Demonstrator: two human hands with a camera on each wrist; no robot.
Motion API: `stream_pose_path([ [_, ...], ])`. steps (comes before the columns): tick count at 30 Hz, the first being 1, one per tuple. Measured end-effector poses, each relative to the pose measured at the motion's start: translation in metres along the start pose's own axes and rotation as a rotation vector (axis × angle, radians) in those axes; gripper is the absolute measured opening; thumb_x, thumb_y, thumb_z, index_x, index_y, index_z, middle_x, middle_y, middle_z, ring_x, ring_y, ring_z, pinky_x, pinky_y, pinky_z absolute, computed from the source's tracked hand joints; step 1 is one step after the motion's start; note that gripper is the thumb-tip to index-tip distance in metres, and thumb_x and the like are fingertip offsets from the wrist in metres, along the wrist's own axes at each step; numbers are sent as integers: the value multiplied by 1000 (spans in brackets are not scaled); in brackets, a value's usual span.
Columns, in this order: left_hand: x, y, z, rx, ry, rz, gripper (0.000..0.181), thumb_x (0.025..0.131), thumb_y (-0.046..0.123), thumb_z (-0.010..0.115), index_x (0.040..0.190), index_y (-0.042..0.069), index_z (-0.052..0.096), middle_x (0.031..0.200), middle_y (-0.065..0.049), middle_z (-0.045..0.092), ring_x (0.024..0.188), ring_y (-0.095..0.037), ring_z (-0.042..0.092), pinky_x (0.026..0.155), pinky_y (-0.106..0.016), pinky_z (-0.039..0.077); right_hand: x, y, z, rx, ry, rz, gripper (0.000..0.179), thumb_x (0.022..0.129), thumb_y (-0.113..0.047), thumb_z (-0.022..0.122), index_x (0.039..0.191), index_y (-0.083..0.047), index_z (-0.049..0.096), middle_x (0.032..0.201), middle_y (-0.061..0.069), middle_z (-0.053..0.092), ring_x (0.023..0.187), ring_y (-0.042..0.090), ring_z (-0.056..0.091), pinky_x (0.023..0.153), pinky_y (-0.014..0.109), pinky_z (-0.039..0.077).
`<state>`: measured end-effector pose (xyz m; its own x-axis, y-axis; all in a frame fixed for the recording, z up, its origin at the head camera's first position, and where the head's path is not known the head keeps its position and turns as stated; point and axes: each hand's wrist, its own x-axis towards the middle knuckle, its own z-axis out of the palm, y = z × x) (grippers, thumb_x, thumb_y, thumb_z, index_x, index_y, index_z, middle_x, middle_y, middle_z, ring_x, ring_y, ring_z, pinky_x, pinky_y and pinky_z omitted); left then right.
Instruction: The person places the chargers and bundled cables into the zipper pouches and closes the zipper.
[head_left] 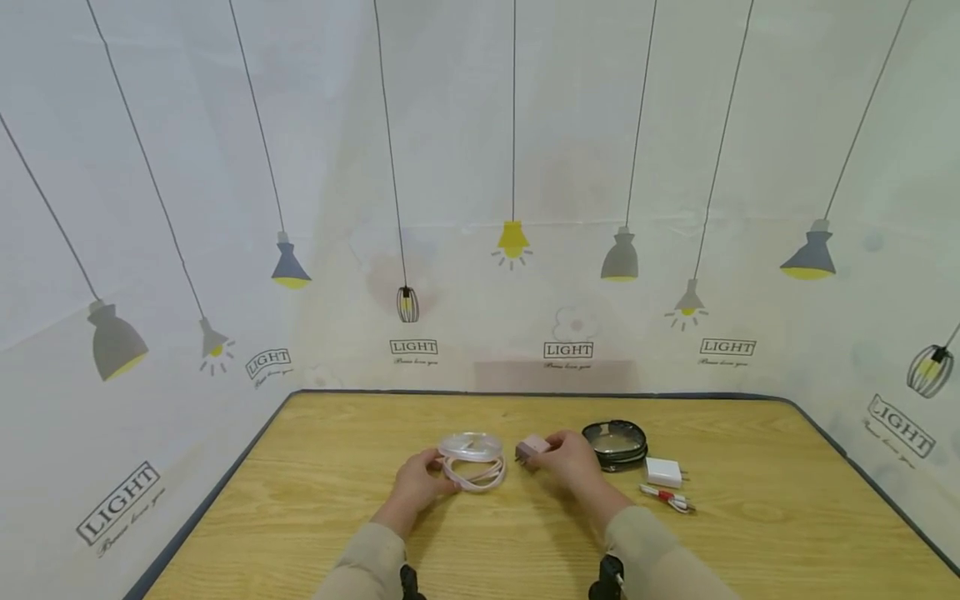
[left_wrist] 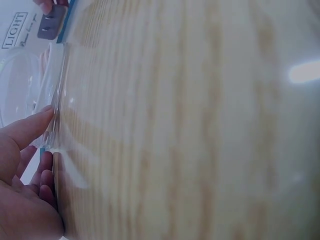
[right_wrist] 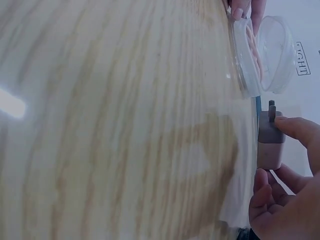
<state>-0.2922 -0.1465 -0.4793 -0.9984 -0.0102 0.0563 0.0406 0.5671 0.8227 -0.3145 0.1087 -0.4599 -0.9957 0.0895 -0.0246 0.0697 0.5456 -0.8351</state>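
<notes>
A round clear plastic case point(head_left: 470, 448) stands with its lid raised, and a coiled pale pink cable point(head_left: 480, 483) lies inside it. My left hand point(head_left: 420, 481) holds the case at its left side, thumb on the near wall and a finger behind, as the right wrist view also shows. Just right of the case, my right hand point(head_left: 576, 461) pinches a pink and grey charger plug point(head_left: 532, 448) between thumb and fingers. Its metal prongs point(right_wrist: 272, 111) point toward the case. Whether the plug touches the table is unclear.
To the right of my right hand sit a coiled black cable point(head_left: 624, 461), a white charger plug point(head_left: 663, 472) and a short white cable with a red band point(head_left: 667, 498). The wooden table point(head_left: 300, 508) has a dark edge, with lamp-printed white sheeting point(head_left: 465, 167) around it.
</notes>
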Motion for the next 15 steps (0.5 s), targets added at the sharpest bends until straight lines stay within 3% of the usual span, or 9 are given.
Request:
stream_pose_path([
  [8,-1,0,-3,9,1,22,55,70,5,86,119,-4,63,98,-10,63,95,-29,56,89,-49,45,-8,-7,-7,14,-67,-29,40,76,-14,82,109,2,65,97,10,64,85,24,59,67,37,52],
  [15,-4,2,-3,-1,5,28,55,69,4,85,119,-4,64,95,-9,62,91,-27,55,85,-47,46,-17,-9,-14,83,-135,-68,42,75,-10,83,111,4,66,96,9,65,88,23,60,68,37,51],
])
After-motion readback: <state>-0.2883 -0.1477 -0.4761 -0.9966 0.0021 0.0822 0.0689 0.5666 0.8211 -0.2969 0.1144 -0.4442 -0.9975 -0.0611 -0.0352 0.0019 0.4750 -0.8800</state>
